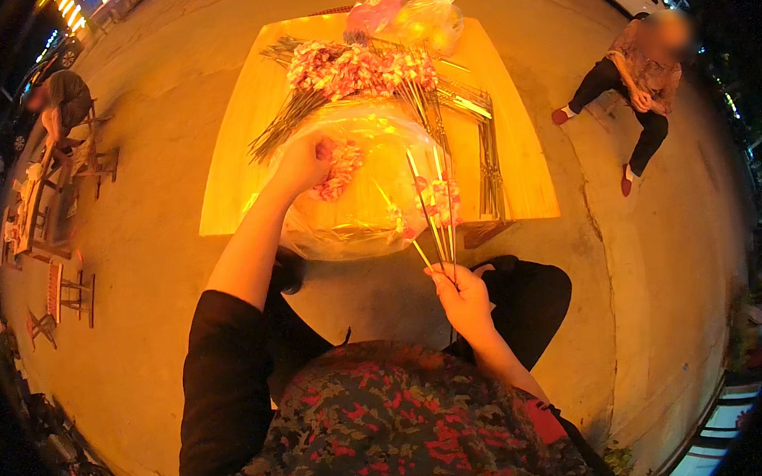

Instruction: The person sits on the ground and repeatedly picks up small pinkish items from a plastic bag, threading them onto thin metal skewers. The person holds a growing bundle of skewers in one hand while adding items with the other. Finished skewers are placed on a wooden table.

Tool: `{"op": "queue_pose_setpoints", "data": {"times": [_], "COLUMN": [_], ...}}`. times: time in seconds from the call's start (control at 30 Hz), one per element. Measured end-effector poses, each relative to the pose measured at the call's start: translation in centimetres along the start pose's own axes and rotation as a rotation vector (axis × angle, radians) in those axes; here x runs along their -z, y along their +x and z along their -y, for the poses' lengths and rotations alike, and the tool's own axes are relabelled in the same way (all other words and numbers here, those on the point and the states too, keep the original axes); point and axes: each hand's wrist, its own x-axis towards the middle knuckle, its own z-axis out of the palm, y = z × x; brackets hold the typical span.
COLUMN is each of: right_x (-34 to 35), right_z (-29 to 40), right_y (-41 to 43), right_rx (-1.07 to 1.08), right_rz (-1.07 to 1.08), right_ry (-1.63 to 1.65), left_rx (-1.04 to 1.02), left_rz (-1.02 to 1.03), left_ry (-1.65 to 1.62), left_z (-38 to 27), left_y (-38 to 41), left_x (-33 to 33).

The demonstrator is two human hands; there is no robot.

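Observation:
My left hand (314,160) reaches over a bowl or tray lined with clear plastic (345,240), its fingers at a heap of small pink and white meat-like pieces (345,168); whether it grips one is hidden. Several thin skewers (445,237) are held in my right hand (464,295) at the table's near edge. Pieces are threaded on some of them, in a cluster (441,201) above the hand. Behind the plastic lies a pile of loaded skewers (361,69), their bare ends pointing towards the lower left and right.
Bare skewers (489,166) lie on the right of the wooden table (238,201). Knotted plastic bags (430,22) stand at its far edge. One person sits (645,71) at the right; another bends (65,103) by a low table (32,207) at the left. A vehicle is at the upper right.

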Motion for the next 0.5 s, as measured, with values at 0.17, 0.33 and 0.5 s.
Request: {"op": "queue_pose_setpoints", "data": {"times": [0.17, 0.33, 0.5], "right_x": [-1.1, -1.4, -1.5], "right_z": [0.4, 0.6, 0.9], "right_y": [0.0, 0.0, 0.2], "right_rx": [0.012, 0.015, 0.007], "right_rz": [0.054, 0.042, 0.052], "right_ry": [-0.002, -0.003, -0.015], "left_rx": [0.014, 0.251, 0.162], "left_rz": [0.006, 0.067, -0.128], "left_ry": [-0.143, -0.870, -0.734], "left_z": [2.7, 2.8, 2.8], "left_y": [-2.4, -3.1, -4.4], "left_x": [-0.6, -0.4, -2.4]}}
